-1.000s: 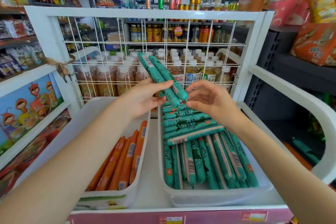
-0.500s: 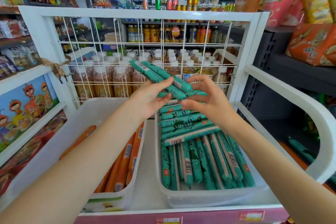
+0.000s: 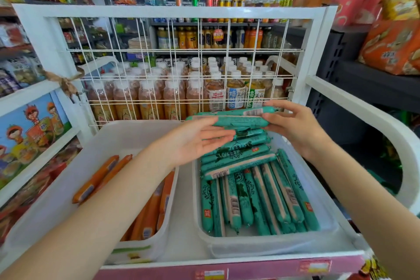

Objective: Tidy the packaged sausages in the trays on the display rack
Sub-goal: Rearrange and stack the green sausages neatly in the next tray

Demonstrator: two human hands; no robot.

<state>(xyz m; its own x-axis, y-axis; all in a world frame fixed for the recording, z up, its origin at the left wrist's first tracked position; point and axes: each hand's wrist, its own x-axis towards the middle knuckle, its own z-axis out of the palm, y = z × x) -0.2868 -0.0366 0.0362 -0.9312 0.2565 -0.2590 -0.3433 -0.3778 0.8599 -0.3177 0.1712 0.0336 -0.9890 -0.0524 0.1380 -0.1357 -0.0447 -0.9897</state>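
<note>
I am standing at a white metal display rack with a wire-grid back, looking down at two translucent white plastic trays set side by side on its shelf.

My right hand grips one end of two green plastic-wrapped sausages, thumb underneath and fingers curled over the top, holding them level and crosswise above the far end of the right-hand tray. I judge they are turned this way to match the crosswise row of green sausages stacked just beneath them.

My left hand lies flat and relaxed, its fingers straight and slightly spread. They appear to reach under the near side of the held pair; I cannot tell whether they touch it or the stack below. I think the flat hand is there to steady and square up the ends.

Nearer to me in the same tray, a second group of green sausages lies lengthwise, pointing toward me, packed side by side.

The left-hand tray holds long orange plastic-wrapped sausages, some lying at loose angles and partly hidden by my left forearm; those look untidied.

Behind the wire grid stand rows of bottled tea drinks.
</note>
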